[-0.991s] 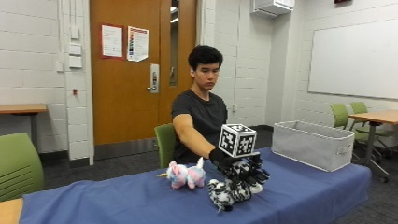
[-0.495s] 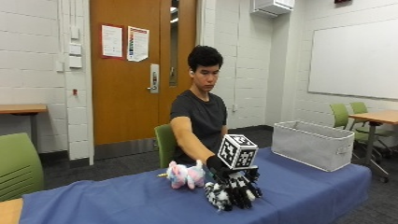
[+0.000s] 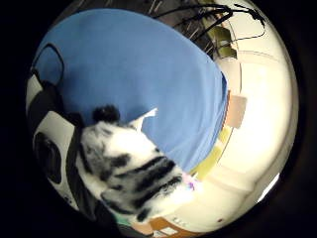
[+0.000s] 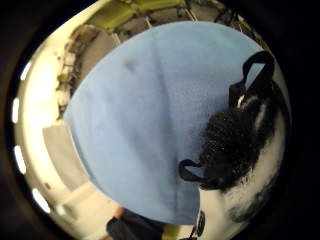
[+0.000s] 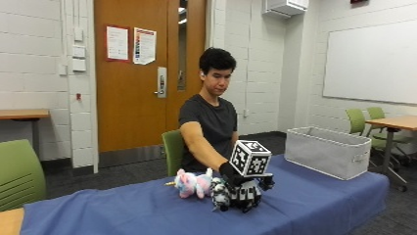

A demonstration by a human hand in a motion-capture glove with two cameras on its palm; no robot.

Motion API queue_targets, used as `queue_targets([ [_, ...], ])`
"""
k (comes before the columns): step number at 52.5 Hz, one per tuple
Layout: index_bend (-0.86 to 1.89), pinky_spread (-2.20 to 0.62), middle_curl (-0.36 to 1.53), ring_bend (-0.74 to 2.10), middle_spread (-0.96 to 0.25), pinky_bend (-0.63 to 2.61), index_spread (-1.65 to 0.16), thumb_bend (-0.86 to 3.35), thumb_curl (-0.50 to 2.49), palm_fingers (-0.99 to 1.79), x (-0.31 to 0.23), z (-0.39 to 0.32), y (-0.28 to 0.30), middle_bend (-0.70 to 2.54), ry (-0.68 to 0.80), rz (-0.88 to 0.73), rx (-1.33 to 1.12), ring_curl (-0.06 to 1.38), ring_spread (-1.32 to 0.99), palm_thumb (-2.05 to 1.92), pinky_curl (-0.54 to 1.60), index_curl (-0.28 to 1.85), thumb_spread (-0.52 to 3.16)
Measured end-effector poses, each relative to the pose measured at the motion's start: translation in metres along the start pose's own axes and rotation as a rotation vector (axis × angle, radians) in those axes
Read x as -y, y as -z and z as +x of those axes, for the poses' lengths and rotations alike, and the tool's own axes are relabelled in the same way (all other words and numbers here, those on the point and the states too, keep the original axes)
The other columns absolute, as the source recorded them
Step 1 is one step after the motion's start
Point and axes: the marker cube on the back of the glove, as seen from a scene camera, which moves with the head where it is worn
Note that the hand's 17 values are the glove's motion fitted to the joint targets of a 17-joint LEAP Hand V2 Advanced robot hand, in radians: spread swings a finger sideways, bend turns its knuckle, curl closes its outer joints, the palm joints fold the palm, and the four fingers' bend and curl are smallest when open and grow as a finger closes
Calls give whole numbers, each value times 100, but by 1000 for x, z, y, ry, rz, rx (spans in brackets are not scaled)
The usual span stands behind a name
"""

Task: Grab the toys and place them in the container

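A black-and-white striped plush toy (image 5: 219, 195) lies on the blue tablecloth (image 5: 312, 208) in front of the seated person. My gloved right hand (image 5: 246, 195) is down on it, fingers curled round its body. The little finger side palm view shows the striped plush (image 3: 133, 171) right against the palm, over the blue cloth (image 3: 138, 64). In the thumb side palm view its dark fur (image 4: 235, 145) sits beside the glove's straps. A pink and white plush unicorn (image 5: 193, 184) lies just beside the striped toy. The grey fabric container (image 5: 326, 152) stands open at the table's far right end.
Green chairs (image 5: 19, 176) stand around the table, one behind the person and more by another table (image 5: 394, 122) at the right. The bare blue cloth stretches between the toys and the container.
My hand has come down from above the striped plush onto it, and its fingers now wrap the toy. The unicorn and container have not moved.
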Motion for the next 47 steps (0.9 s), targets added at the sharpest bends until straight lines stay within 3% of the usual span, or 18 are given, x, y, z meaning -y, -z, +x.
queue_targets([
  [9, 70, -45, 58, 111, -37, 87, -31, 14, 59, 123, -9, -7, 22, 83, 8, 42, 80, 55, -41, 62, 37, 23, 70],
  [24, 94, -46, 66, 112, -34, 90, -20, 10, 71, 119, -45, -60, 156, 92, 76, 214, 160, 57, -40, 60, 40, 37, 49],
  [39, 97, -45, 70, 114, -32, 92, -15, 9, 81, 115, -103, -217, 284, 95, 297, 401, 134, 58, -40, 58, 41, 44, 39],
  [47, 96, -45, 71, 114, -31, 93, -14, 8, 86, 114, -144, -313, 318, 95, 458, 442, 159, 58, -40, 58, 42, 47, 36],
])
